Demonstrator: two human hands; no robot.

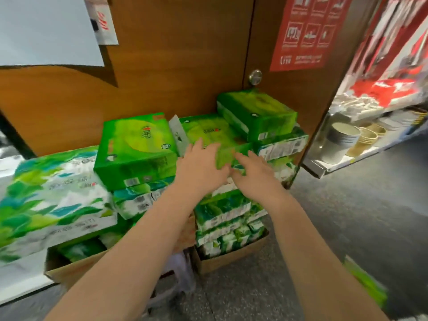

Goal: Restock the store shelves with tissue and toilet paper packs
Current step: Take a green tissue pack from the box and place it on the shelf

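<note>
Green tissue pack (pixel 228 156) sits at the front top of the right-hand stack, just ahead of both hands, long axis running left-right across the view, tucked under the tilted green pack (pixel 256 113) behind it. Left hand (pixel 201 165) lies on its left end, fingers straight and spread over the top, not curled round anything. Right hand (pixel 253 169) is at its right front edge, fingers extended onto the wrap; cannot tell if the thumb is hooked under. Both hands about equally near, one per end, so a two-handed lift toward the body looks like the coming move; the upper pack resting partly on top could slide. Packs are glossy soft plastic film, crinkly, brick-shaped, squashy corners. Left of it a squarer green pack (pixel 136 147) on white-green bundles, further left a large leaf-print bundle (pixel 51 200). Stacks rise out of open cardboard boxes (pixel 229 258) on a grey speckled floor, against a brown wooden door (pixel 185 54) with a metal knob (pixel 255 77). Shelf of paper cups (pixel 342 140) to the right, well apart.
</note>
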